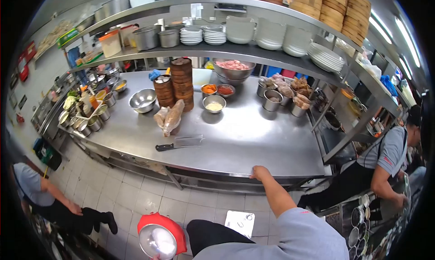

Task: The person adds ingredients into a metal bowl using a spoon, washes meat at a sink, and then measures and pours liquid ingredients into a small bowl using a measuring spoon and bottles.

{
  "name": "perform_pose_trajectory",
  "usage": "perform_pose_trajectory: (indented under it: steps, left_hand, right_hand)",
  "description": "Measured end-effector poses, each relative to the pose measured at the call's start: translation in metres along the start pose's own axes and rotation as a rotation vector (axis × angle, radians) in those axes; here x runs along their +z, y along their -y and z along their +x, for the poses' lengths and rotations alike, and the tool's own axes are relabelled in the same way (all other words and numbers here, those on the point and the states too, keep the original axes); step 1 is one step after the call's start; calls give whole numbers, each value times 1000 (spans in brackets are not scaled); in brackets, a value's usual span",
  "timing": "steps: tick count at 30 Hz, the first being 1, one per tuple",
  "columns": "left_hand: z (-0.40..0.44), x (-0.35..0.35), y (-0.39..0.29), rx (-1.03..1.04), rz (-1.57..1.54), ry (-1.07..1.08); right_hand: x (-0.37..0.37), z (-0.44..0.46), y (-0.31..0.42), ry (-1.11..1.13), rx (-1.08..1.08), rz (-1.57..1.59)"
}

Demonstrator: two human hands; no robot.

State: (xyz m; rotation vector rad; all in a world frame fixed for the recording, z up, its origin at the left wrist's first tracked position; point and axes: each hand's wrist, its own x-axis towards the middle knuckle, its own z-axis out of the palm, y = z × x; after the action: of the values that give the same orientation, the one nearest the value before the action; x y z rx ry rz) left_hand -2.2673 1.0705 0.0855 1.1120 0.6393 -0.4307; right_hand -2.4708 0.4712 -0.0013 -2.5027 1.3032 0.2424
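My right hand [260, 173] rests on the front edge of the steel table [226, 158], its fingers curled over the edge. Of my left hand [156, 257] only a bit shows at the bottom, by the rim of a metal bowl [157, 242] with something pale in it; the rest is hidden. A red cloth or bag [179, 233] lies around that bowl. On the table, left of my right hand, lies a cleaver [181, 142] with a black handle. Behind it stand filled plastic bags [170, 117] and a small bowl of chopped pale food [214, 107].
Bamboo steamers [182, 83], an empty metal bowl [142, 100] and meat-filled pots [272, 101] stand farther back. Shelves [199, 51] hold plates. One person [385, 151] works at the right, another [41, 187] is at the left. A white square object [240, 223] is below.
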Motion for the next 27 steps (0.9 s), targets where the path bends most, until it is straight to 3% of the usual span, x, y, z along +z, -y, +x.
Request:
perform_pose_trajectory:
  steps: [4, 6, 8, 12, 15, 19, 22, 24, 26, 27]
  left_hand:
    - [-1, 48, -15, 63, 54, 124]
    - [55, 23, 6, -34, -147, 441]
    - [80, 23, 9, -17, -117, 414]
    - [107, 67, -10, -8, -228, 334]
    - [149, 97, -20, -9, -198, 344]
    - [193, 154, -38, -90, -239, 333]
    - [227, 193, -55, -87, -267, 300]
    - [248, 208, -63, -85, -286, 308]
    - [272, 209, -66, -66, -314, 271]
    - [277, 212, -70, -47, -307, 254]
  right_hand:
    - [4, -3, -2, -27, 3, 5]
    - [9, 0, -5, -78, -14, -26]
    - [8, 5, -4, 42, 47, -54]
    - [8, 0, -6, 8, -14, -116]
    - [-1, 1, 6, 131, 182, -57]
    - [-20, 0, 17, 205, 164, -79]
    - [-46, 21, 39, 370, 58, -133]
    - [-53, 56, 47, 888, 332, -145]
    - [-68, 92, 101, 1042, -14, -199]
    - [-107, 83, 167, 914, -17, -32]
